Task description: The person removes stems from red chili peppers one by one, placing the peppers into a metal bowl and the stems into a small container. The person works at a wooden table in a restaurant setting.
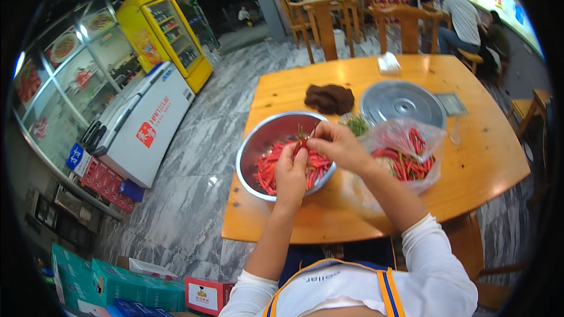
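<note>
Above a steel basin (246,176) full of red chili peppers (269,167), my left hand (291,171) grips a small bunch of red chilies (301,141), green stems pointing up. The fingertips of my right hand (338,144) meet the bunch and pinch a thin, dark stem. To the right of the basin lies a clear plastic bag (429,141) of red chilies (412,167) with stems still on. Between basin and bag sits a small heap of green stems (356,125), partly behind my right hand.
On the wooden table (282,226) are a crumpled brown cloth (329,99), a round metal lid (403,105) and a white tissue pack (388,64). Wooden chairs (325,26) stand beyond. A seated person (462,20) is at the back right. Cartons (128,284) are stacked at lower left.
</note>
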`<state>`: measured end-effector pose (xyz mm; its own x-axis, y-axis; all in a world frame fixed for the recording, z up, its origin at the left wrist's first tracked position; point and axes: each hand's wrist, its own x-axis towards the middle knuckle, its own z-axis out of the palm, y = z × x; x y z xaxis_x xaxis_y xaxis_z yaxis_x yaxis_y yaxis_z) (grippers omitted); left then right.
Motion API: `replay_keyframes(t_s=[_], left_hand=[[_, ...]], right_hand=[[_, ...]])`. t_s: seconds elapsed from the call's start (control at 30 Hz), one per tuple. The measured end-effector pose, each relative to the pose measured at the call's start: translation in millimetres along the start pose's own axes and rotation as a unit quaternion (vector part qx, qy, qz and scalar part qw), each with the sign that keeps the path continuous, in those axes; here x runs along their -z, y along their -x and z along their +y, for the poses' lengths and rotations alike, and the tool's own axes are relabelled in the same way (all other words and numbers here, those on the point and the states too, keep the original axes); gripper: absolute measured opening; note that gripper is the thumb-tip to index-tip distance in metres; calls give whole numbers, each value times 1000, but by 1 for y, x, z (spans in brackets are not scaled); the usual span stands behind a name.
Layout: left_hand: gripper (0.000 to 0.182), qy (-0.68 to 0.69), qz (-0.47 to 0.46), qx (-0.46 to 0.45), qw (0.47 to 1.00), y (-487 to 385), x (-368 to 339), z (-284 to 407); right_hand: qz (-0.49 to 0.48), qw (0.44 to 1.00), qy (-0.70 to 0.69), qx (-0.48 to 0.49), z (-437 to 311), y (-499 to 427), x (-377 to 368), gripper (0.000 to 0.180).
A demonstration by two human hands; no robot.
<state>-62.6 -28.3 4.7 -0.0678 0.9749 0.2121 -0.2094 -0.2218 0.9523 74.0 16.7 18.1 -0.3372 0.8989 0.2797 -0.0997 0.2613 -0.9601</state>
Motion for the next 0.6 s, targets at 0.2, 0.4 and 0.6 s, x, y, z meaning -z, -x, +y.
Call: replay_keyframes(t_s=[0.2, 0.4, 0.6], left_hand=[[9, 73, 50, 6, 996, -5, 25, 4], [14, -186, 104, -78, 974, -8, 30, -4], [18, -369, 127, -168, 905, -4, 13, -4]], right_hand=[[105, 891, 276, 346, 11, -18, -39, 13], [-15, 989, -141, -29, 9, -25, -25, 17], [23, 999, -46, 15, 8, -22, -22, 13]])
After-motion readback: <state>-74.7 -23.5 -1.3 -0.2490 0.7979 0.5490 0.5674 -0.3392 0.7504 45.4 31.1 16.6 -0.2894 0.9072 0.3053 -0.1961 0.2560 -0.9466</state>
